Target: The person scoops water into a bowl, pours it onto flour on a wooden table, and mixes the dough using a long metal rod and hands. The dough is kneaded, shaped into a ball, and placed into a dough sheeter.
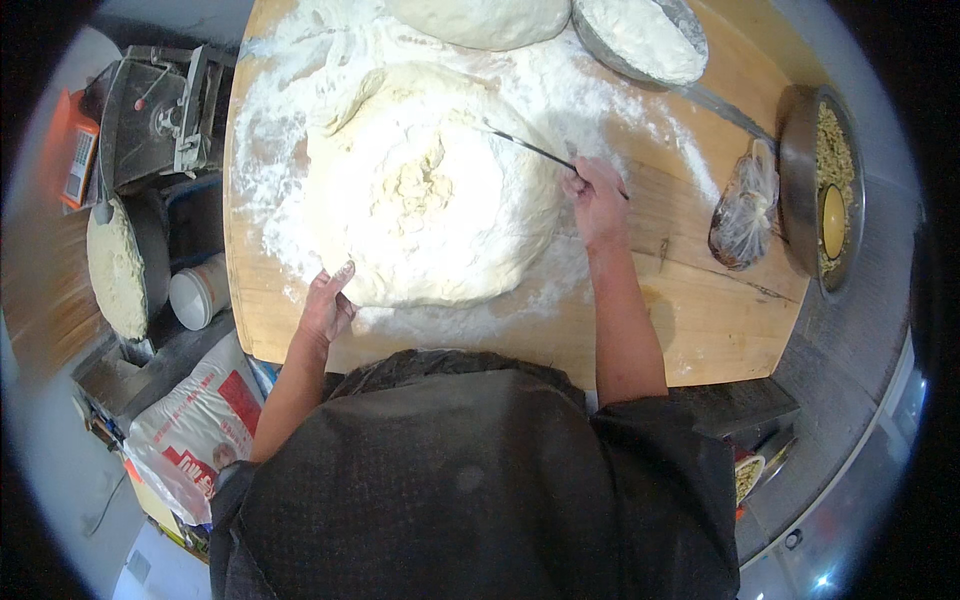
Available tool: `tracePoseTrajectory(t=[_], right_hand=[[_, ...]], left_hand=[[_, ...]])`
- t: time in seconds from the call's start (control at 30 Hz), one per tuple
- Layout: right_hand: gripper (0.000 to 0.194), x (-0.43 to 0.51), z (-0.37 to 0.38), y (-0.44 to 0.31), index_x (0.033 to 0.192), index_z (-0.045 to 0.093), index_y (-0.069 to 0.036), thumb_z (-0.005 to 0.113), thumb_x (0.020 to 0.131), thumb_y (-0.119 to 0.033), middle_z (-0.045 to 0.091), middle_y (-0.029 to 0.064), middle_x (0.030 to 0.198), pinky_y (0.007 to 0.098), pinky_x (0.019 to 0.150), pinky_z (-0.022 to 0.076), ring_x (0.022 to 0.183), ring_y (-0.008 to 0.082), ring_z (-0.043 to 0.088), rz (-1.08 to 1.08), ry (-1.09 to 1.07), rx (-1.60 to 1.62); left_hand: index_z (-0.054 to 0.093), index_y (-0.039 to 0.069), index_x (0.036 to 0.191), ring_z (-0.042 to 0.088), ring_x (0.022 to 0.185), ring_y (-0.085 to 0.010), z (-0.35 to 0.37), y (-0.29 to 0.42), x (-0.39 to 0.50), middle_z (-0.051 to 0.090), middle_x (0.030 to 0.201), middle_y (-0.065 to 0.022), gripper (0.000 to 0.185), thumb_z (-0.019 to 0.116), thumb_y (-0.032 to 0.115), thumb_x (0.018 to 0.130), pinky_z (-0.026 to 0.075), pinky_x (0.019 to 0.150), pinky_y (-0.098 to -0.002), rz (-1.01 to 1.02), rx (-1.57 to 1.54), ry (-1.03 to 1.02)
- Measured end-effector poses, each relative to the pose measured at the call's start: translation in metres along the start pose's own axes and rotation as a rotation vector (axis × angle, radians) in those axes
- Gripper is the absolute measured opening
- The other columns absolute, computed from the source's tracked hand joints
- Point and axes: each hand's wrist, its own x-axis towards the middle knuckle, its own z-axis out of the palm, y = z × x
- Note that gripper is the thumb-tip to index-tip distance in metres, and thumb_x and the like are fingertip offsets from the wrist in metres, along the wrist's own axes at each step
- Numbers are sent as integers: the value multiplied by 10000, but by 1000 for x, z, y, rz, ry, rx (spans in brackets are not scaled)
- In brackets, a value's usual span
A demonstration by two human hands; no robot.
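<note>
A large round mass of dough point(517, 202) lies on a floured wooden table point(720, 330). Its middle is rough and lumpy, and glare whitens much of its top. My right hand point(600, 199), at the dough's right side, grips a thin dark-handled utensil point(536, 148). The utensil slants up and left over the dough; glare hides the shape of its far end. At the lower left rim, my left hand point(328, 304) has its thumb against the dough and its fingers curled beside the edge. Whether those fingers pinch the dough cannot be made out.
Beyond lie a second dough mass point(487, 22) and a metal bowl of flour point(645, 41). On the right are a tied plastic bag point(746, 206) and a metal basin point(806, 247) of chopped filling. Left of the table stand a machine point(150, 112), a white tub point(196, 296) and a printed sack point(202, 416).
</note>
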Motion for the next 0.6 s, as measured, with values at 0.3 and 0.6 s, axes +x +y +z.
tracePoseTrajectory(t=[0.3, 0.6], right_hand=[[92, -70, 31, 35, 801, 580, 0, 572, 821, -89, 584, 86, 749, 224, 585, 385, 633, 99, 460, 162, 129, -11], [135, -76, 49, 13, 777, 591, 20, 563, 830, -101, 602, 80, 713, 235, 622, 406, 652, 95, 493, 100, 205, -248]], left_hand=[[543, 18, 1067, 643, 833, -179, -8, -1, 3, 627, 973, -85, 201, 568, 102, 886, 548, 722, -329, 7, 52, 44], [522, 14, 1097, 630, 891, -182, 1, -1, 0, 609, 1035, -93, 236, 574, 116, 891, 550, 747, -336, 17, 26, 45]])
